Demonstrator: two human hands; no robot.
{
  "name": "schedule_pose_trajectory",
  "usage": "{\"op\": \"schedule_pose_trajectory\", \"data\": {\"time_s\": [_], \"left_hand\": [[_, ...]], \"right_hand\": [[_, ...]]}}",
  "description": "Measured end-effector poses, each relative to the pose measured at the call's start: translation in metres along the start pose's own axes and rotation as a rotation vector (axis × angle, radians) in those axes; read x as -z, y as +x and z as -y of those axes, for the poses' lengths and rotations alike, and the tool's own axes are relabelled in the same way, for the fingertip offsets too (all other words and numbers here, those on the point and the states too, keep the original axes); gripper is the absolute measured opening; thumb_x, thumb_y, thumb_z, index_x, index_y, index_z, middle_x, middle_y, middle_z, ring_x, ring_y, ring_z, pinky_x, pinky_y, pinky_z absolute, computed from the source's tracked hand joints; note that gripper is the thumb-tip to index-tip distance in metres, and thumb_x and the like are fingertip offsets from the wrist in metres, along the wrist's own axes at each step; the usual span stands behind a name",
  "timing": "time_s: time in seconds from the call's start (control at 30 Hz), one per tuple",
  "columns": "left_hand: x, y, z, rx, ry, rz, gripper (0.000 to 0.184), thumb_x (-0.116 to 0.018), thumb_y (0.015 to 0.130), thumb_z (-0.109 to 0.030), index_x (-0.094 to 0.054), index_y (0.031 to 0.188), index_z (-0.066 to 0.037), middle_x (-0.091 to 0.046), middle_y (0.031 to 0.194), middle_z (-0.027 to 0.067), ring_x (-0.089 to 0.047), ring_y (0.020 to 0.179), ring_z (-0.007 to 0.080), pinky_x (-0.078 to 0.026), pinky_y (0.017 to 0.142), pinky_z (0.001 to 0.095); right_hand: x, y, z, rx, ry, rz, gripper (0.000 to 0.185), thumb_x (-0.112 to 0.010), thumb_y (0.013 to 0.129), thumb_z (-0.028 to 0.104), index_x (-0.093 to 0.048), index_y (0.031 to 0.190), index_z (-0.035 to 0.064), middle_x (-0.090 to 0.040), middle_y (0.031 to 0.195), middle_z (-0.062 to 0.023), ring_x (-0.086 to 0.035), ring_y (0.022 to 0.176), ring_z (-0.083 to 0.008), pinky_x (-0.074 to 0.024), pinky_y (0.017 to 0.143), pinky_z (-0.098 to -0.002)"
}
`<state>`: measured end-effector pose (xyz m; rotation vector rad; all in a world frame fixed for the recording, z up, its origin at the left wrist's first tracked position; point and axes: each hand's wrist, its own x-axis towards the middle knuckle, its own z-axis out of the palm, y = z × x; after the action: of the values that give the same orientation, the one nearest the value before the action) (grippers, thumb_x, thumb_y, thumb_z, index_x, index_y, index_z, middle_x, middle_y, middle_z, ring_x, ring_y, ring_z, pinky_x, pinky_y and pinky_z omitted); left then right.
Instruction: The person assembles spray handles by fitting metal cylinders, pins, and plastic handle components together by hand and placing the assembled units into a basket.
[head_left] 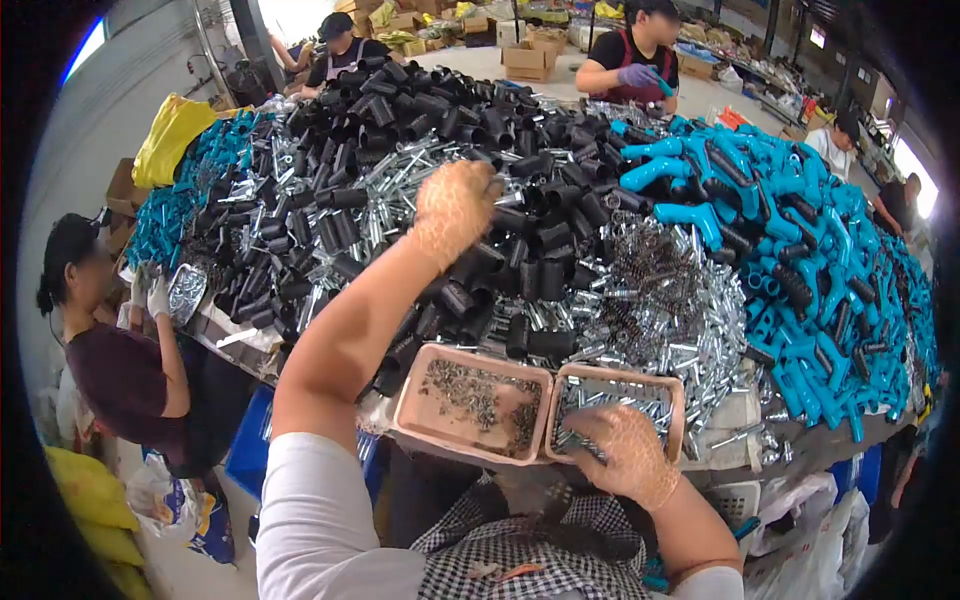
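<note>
A counter in a workshop carries broad heaps. Short black plastic tubes spread around 11 o'clock, mixed with thin silver metal rods; dark coiled metal springs sit at 3 o'clock, with curved turquoise plastic handles farther out that way. A yellow sack lies at 10 o'clock. Other people work around the counter: one in a dark top at 9 o'clock, another wearing a purple glove at 1 o'clock. Behind, at 12 o'clock, stands an open brown cardboard box.

The person's left hand is over the heap toward 12 o'clock, fingers bent among the rods and tubes; their tips are blurred, so whether they grip anything cannot be told. The right hand reaches into a pink rectangular plastic tray at 4 o'clock. Small silver metal pins lie beneath and beyond its curled fingers; a firm hold cannot be made out. A matching pink tray at 6 o'clock, just beside it, holds tiny metal pieces.

Print on a white-and-blue bag at 8 o'clock is too small to read.
</note>
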<state>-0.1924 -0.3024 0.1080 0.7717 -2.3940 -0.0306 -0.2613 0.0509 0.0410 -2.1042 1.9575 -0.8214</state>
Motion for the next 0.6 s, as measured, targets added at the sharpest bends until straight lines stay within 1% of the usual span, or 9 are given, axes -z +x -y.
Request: {"op": "schedule_pose_trajectory", "data": {"time_s": [0.07, 0.13, 0.2, 0.27, 0.3, 0.37, 0.43, 0.5, 0.6], "left_hand": [[0.018, -0.036, -0.033, -0.19, -0.142, -0.046, 0.024, -0.067, 0.088, -0.022, -0.073, 0.104, -0.005, -0.07, 0.091, 0.0209, -0.067, 0.092, 0.0392, -0.053, 0.081, 0.0495], [0.048, -0.074, -0.075, -0.251, -0.293, 0.234, 0.021, -0.066, 0.087, -0.02, -0.074, 0.104, -0.01, -0.069, 0.084, 0.0186, -0.067, 0.081, 0.0392, -0.055, 0.073, 0.0485], [0.064, -0.113, -0.107, -0.369, -0.26, 0.542, 0.022, -0.068, 0.084, -0.021, -0.072, 0.104, -0.011, -0.069, 0.083, 0.0165, -0.068, 0.079, 0.0365, -0.055, 0.072, 0.0467], [0.057, -0.154, -0.119, -0.732, -0.39, 0.535, 0.03, -0.071, 0.083, -0.028, -0.068, 0.106, -0.009, -0.068, 0.085, 0.0148, -0.068, 0.078, 0.0355, -0.054, 0.07, 0.0473], [0.054, -0.17, -0.121, -0.635, -0.569, 0.392, 0.03, -0.072, 0.083, -0.03, -0.066, 0.104, -0.009, -0.067, 0.082, 0.0165, -0.068, 0.079, 0.0369, -0.053, 0.07, 0.0483], [0.074, -0.153, -0.131, -0.455, -0.436, 0.752, 0.034, -0.073, 0.084, -0.03, -0.065, 0.104, -0.004, -0.067, 0.082, 0.0199, -0.068, 0.081, 0.0388, -0.053, 0.071, 0.0483], [0.064, -0.131, -0.117, -0.318, -0.437, 0.636, 0.041, -0.072, 0.084, -0.029, -0.064, 0.108, 0.002, -0.066, 0.082, 0.0229, -0.067, 0.084, 0.0421, -0.053, 0.073, 0.0491], [0.026, -0.106, -0.087, -0.221, -0.381, 0.276, 0.047, -0.071, 0.084, -0.028, -0.064, 0.116, 0.005, -0.068, 0.102, 0.0269, -0.067, 0.095, 0.0429, -0.054, 0.083, 0.0482], [-0.027, -0.043, -0.041, 0.037, -0.249, 0.231, 0.053, -0.066, 0.09, -0.037, -0.063, 0.118, 0.007, -0.066, 0.108, 0.0323, -0.066, 0.101, 0.045, -0.053, 0.089, 0.0498]], "right_hand": [[0.001, 0.003, 0.004, -0.036, -0.072, -0.19, 0.051, -0.074, 0.075, 0.016, -0.062, 0.123, 0.0025, -0.065, 0.11, -0.0217, -0.063, 0.099, -0.0415, -0.0527, 0.087, -0.0487], [-0.001, 0.006, 0.016, -0.093, -0.177, -0.469, 0.061, -0.075, 0.073, 0.013, -0.057, 0.13, 0.0006, -0.06, 0.117, -0.0253, -0.06, 0.105, -0.0446, -0.0503, 0.091, -0.0503], [-0.002, 0.008, 0.02, -0.065, -0.171, -0.53, 0.064, -0.074, 0.073, 0.01, -0.053, 0.132, -0.0002, -0.057, 0.122, -0.0265, -0.057, 0.109, -0.0458, -0.0487, 0.093, -0.0511], [-0.018, -0.002, 0.015, -0.057, -0.073, -0.519, 0.058, -0.071, 0.075, 0.005, -0.054, 0.13, -0.002, -0.06, 0.117, -0.0257, -0.06, 0.103, -0.0452, -0.0499, 0.09, -0.051], [-0.03, -0.013, 0.011, -0.065, -0.009, -0.515, 0.056, -0.07, 0.076, 0.005, -0.055, 0.129, -0.002, -0.062, 0.113, -0.0252, -0.061, 0.098, -0.0452, -0.0509, 0.088, -0.0505], [-0.047, -0.027, 0.007, -0.073, 0.114, -0.511, 0.051, -0.069, 0.077, 0.004, -0.057, 0.126, -0.002, -0.065, 0.105, -0.024, -0.063, 0.09, -0.0453, -0.0531, 0.082, -0.0495], [-0.045, -0.032, 0.005, -0.284, 0.204, -0.548, 0.039, -0.066, 0.085, 0.003, -0.059, 0.122, -0.004, -0.066, 0.092, -0.0173, -0.065, 0.075, -0.0328, -0.0536, 0.072, -0.0411], [-0.041, -0.044, -0.007, -0.5, 0.426, -0.522, 0.034, -0.065, 0.089, 0.004, -0.059, 0.121, -0.0052, -0.066, 0.09, -0.0149, -0.064, 0.074, -0.0255, -0.0525, 0.071, -0.0375], [-0.026, -0.038, -0.001, -0.328, 0.177, -0.606, 0.029, -0.065, 0.091, 0.008, -0.061, 0.116, -0.0062, -0.064, 0.085, -0.0118, -0.061, 0.073, -0.0201, -0.0503, 0.067, -0.0347]]}}
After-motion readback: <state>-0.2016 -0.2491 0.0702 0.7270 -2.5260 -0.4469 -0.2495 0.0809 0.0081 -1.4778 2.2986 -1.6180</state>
